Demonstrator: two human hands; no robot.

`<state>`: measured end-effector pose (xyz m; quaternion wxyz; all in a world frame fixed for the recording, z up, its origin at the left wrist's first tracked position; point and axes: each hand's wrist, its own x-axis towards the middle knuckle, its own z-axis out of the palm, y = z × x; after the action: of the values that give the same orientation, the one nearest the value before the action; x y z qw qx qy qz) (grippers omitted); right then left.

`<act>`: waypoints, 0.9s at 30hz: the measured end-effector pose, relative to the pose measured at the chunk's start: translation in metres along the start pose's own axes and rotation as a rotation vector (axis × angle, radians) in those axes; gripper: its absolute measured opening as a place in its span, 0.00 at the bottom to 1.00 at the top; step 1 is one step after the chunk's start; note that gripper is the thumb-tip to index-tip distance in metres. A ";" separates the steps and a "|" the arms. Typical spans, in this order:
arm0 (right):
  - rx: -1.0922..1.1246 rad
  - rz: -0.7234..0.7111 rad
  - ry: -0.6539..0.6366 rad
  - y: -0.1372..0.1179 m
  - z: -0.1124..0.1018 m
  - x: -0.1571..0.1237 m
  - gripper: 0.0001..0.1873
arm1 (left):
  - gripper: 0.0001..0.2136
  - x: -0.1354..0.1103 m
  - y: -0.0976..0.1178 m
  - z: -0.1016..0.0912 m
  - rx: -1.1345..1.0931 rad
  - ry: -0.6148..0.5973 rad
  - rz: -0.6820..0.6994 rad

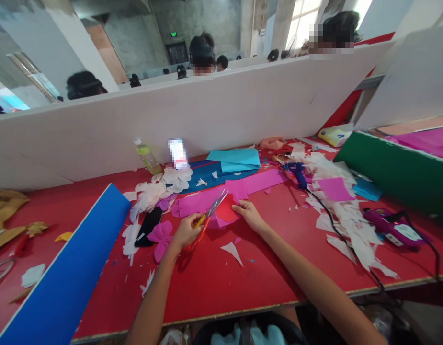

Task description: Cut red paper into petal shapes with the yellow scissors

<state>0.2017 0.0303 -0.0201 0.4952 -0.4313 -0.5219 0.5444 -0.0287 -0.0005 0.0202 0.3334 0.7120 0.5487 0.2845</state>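
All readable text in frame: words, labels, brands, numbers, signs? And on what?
Nothing legible. Marks that can't be read:
Green lit sign on the back wall: too small.
Bottle label: too blurred.
Bright screen behind the white petals: pixelated.
Yellow-and-white packet, blue mark: too small.
Purple device, pale label: too blurred.

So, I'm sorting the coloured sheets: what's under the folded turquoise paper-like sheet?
A dark-blue, flat, paper-like sheet shows beneath the turquoise sheet, sticking out at its left and along its near edge. Whatever else the turquoise one covers is hidden.
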 end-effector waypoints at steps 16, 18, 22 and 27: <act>-0.009 -0.027 -0.003 0.003 -0.002 0.001 0.22 | 0.15 0.000 0.000 -0.005 0.030 -0.020 0.000; -0.005 -0.019 -0.008 0.005 -0.002 0.002 0.22 | 0.15 0.000 -0.001 -0.005 0.032 -0.021 0.000; -0.001 -0.012 -0.019 0.007 -0.003 0.003 0.21 | 0.15 0.000 -0.004 -0.004 0.014 -0.016 -0.014; -0.029 -0.020 -0.022 0.009 -0.005 0.004 0.21 | 0.15 0.001 -0.007 -0.005 -0.018 -0.037 -0.025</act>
<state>0.2053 0.0355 -0.0288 0.4885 -0.4274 -0.5393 0.5365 -0.0360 0.0026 0.0180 0.3532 0.7072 0.5488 0.2719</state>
